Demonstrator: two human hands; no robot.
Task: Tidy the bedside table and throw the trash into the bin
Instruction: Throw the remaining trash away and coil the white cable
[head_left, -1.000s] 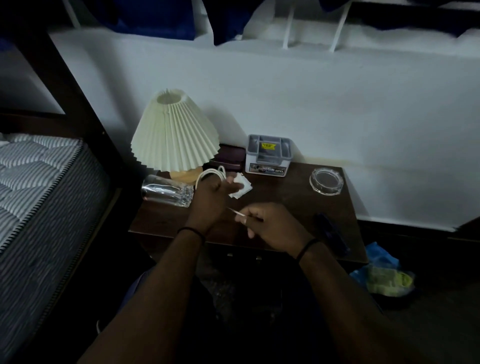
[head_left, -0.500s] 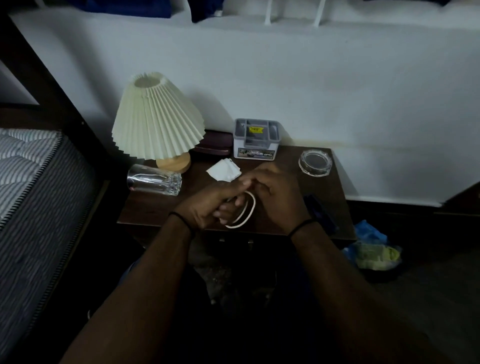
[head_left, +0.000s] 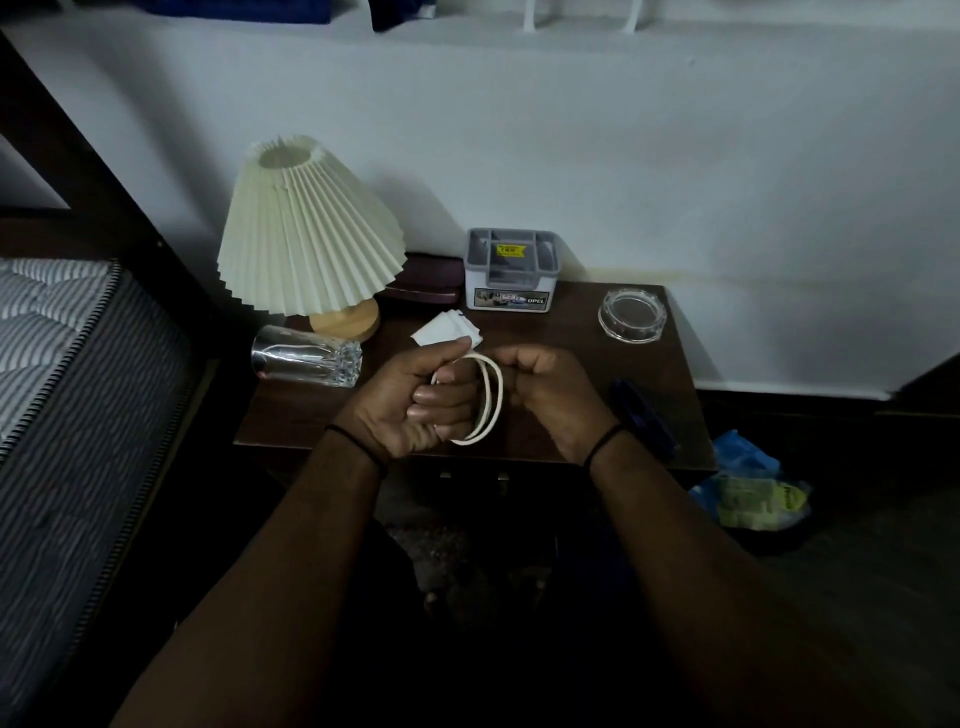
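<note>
Over the front of the dark wooden bedside table (head_left: 561, 332) my left hand (head_left: 415, 402) grips a coiled white cable (head_left: 491, 402), whose loops stick out to the right of the fist. My right hand (head_left: 550, 397) is curled beside the coil, its fingers at the loops; whether they pinch the cable is hidden. A crumpled white tissue (head_left: 447, 332) lies on the table just behind my left hand. A bin (head_left: 753, 499) lined with blue and yellow-green bags stands on the floor at the table's right.
A pleated cream lamp (head_left: 306, 244) stands at the back left, with a glass tumbler (head_left: 306, 356) on its side in front. A grey organiser box (head_left: 511, 270), a glass ashtray (head_left: 631, 314), a dark case (head_left: 426, 283) and a dark object (head_left: 641, 415) share the table. The mattress (head_left: 62, 374) is left.
My left hand lifted the white cable from beside the lamp and drew it toward the table's front. Both hands met at the coil, which now forms loops between them.
</note>
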